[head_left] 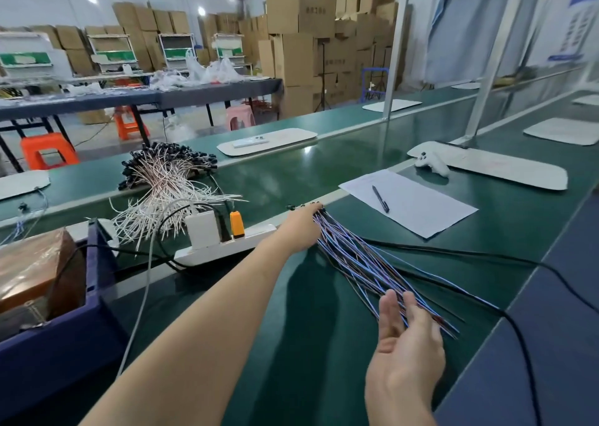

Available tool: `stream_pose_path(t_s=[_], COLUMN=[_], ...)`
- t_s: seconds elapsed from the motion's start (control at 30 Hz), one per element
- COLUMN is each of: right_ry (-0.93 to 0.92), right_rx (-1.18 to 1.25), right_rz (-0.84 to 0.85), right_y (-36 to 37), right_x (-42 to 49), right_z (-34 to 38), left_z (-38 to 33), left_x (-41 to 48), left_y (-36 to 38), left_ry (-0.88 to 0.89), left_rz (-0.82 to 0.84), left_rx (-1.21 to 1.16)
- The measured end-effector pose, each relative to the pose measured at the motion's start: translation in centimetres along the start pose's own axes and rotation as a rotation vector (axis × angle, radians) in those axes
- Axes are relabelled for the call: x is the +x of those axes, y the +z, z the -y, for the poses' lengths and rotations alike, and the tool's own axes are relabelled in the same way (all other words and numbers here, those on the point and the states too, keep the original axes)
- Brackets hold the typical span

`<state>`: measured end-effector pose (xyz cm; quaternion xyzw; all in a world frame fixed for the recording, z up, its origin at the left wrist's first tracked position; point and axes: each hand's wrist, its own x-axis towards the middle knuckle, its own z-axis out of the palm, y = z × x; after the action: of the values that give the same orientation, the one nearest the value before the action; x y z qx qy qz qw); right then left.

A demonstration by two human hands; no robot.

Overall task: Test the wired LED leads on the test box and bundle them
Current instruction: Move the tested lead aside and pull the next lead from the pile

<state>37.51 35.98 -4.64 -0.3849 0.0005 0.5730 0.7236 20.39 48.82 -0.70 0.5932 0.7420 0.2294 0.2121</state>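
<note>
Your left hand [303,229] reaches far out and lies on the top end of the blue wire bundle [363,263], right by the little black heads. Its fingers are mostly hidden (I cannot tell if they curl round the wires). Your right hand [405,335] is wide open, and its straight fingers [389,305] touch the near ends of the same wires without gripping them.

The bundle lies on the green table [308,312]. It runs from 11 o'clock down to 5 o'clock between your two hands.

At 9 o'clock from your left hand, near your wrist, sits a white power strip [223,247] with an orange plug [237,224] in it. A big pile of white wires [168,182] sits at 11 o'clock from the strip. At 2 o'clock from your left hand lies a sheet of paper [421,208] with a pen [381,198] on it. A black cable [486,257] runs along at 3 o'clock from the bundle.
</note>
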Motion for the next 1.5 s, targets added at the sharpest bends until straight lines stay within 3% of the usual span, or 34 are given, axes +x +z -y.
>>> stream_pose_path(t_s=[0.23,0.5,0.77,0.9,1.07,1.17,1.3,1.5], right_ry=[-0.039,-0.074,-0.209,-0.263,-0.358,-0.502,-0.596,-0.649], right_rx=[-0.058,-0.349,-0.544,-0.628,-0.741,-0.843,-0.925,-1.031], right_rz=[0.087,0.414,0.632,0.86,1.257,1.435,1.682,1.841], right_y=[0.5,1.7,3.0,3.2,1.8,1.3,0.0,-0.2], right_x=[-3.3,-5.0,-6.1,-8.9,-13.1,-15.9,-19.2,-20.6], right_z=[-2.3,-5.2,-8.3,-10.5,-14.0,-15.7,-17.7,-19.6], left_z=[1.3,0.6,1.9,5.2,11.1,14.5,18.7,22.4], left_x=[-0.3,-0.2,-8.3,-16.8,-27.8,-33.3,-38.4,-40.6], left_y=[-1.3,-2.8,-6.4,-7.9,-9.8,-9.8,-9.2,-8.8], left_ry=[0.032,0.0,0.127,0.219,0.188,0.091,-0.113,-0.332], left_rz=[0.041,0.019,0.027,-0.106,-0.39,-0.581,-0.976,-1.105], left_rx=[0.056,0.455,0.291,0.13,-0.058,-0.138,0.155,-0.006])
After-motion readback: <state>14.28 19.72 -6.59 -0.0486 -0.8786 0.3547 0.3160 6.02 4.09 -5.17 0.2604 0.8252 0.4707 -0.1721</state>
